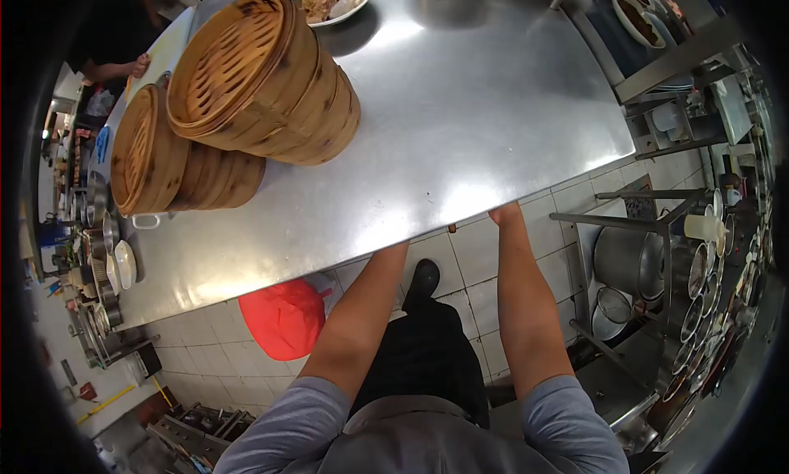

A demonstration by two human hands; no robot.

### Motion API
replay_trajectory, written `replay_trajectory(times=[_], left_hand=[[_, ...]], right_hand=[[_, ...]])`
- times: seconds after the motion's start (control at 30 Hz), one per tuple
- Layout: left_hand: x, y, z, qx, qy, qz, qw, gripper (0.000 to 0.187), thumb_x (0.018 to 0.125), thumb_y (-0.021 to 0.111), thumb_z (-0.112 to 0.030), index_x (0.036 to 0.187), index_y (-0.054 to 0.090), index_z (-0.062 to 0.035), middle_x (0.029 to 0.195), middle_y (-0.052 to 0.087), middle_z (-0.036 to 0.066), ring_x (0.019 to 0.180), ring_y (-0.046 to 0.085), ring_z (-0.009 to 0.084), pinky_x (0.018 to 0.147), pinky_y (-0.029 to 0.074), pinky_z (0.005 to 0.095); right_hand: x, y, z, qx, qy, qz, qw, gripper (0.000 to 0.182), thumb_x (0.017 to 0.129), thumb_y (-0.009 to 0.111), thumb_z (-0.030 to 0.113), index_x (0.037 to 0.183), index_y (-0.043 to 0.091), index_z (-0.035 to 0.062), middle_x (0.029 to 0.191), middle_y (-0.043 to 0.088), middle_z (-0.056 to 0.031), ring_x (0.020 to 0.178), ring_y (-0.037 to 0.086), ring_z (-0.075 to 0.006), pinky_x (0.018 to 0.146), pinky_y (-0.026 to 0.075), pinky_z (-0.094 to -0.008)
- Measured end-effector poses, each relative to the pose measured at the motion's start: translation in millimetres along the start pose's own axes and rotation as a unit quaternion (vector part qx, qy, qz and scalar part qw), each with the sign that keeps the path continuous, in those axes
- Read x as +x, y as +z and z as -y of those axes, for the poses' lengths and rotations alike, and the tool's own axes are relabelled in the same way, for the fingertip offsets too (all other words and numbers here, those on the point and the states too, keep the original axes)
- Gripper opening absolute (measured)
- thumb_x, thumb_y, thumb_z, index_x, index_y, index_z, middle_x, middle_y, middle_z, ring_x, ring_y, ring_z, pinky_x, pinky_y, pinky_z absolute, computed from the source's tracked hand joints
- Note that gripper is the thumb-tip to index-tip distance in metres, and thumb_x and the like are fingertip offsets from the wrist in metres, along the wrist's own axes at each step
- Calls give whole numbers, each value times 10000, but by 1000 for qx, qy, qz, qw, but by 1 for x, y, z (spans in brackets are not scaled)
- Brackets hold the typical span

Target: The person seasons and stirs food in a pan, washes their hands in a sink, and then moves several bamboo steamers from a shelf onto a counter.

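My right hand reaches the front edge of the steel table. Only the heel of that hand shows, since its fingers are beneath the tabletop. The left forearm runs under the same edge, which hides my left hand completely. What either hand touches down there cannot be seen. Between the wrists, a small brown piece pokes out below the edge. On the tabletop, beyond my left arm, stand a tall stack of bamboo steamers and a lower stack of bamboo steamers, both with woven lids.
A bowl of food sits at the table's far side. A red bag-like thing is below the edge, left of my legs. Metal racks with pots stand at right. Another person's hand shows at far left.
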State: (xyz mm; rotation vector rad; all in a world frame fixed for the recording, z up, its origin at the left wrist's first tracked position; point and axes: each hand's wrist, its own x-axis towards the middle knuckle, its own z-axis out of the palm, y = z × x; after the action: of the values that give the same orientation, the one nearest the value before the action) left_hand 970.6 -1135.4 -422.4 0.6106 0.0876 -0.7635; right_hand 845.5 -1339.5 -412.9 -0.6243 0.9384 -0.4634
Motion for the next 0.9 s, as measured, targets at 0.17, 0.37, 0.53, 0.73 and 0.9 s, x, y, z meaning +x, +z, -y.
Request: replay_trajectory(times=[0.17, 0.37, 0.53, 0.73, 0.9], left_hand=[[11, -13, 15, 38, -26, -99, 994, 468, 955, 444, -391, 1308, 445, -85, 1302, 496, 107, 1179, 496, 274, 958, 457, 409], [7, -34, 19, 110, -76, -162, 978, 478, 957, 437, -399, 1308, 444, -75, 1297, 498, 114, 1178, 497, 275, 956, 460, 408], [-31, -61, 34, 187, -162, -170, 954, 487, 959, 431, -406, 1307, 443, -67, 1292, 500, 121, 1177, 498, 276, 955, 462, 407], [-132, -14, 2, 153, -214, -85, 961, 623, 979, 303, -509, 1374, 365, -31, 1336, 457, 152, 1211, 473, 278, 1013, 418, 407], [-210, 6, -5, 182, -209, 24, 961, 640, 999, 256, -454, 1487, 100, -70, 1492, 254, 134, 1372, 261, 255, 1110, 254, 353]], right_hand=[[-11, 5, -1, 63, 63, 80, 993, 570, 931, 476, 438, 1341, 415, 47, 1297, 515, -90, 1183, 502, -237, 994, 421, -376], [-45, 12, -12, 20, 64, 36, 997, 571, 949, 444, 443, 1364, 386, 54, 1326, 482, -110, 1201, 487, -252, 1032, 395, -383], [-101, 0, -42, 75, 66, 31, 995, 559, 972, 404, 445, 1371, 373, 54, 1341, 461, -107, 1204, 481, -261, 1015, 414, -396], [-183, -34, -75, -11, 57, -29, 998, 443, 973, 464, 288, 1336, 399, 43, 1273, 499, -138, 1126, 539, -262, 883, 524, -376], [-286, -70, -87, 76, 19, -23, 997, 398, 967, 481, 273, 1283, 463, 31, 1222, 545, -131, 1069, 576, -249, 829, 547, -359]])
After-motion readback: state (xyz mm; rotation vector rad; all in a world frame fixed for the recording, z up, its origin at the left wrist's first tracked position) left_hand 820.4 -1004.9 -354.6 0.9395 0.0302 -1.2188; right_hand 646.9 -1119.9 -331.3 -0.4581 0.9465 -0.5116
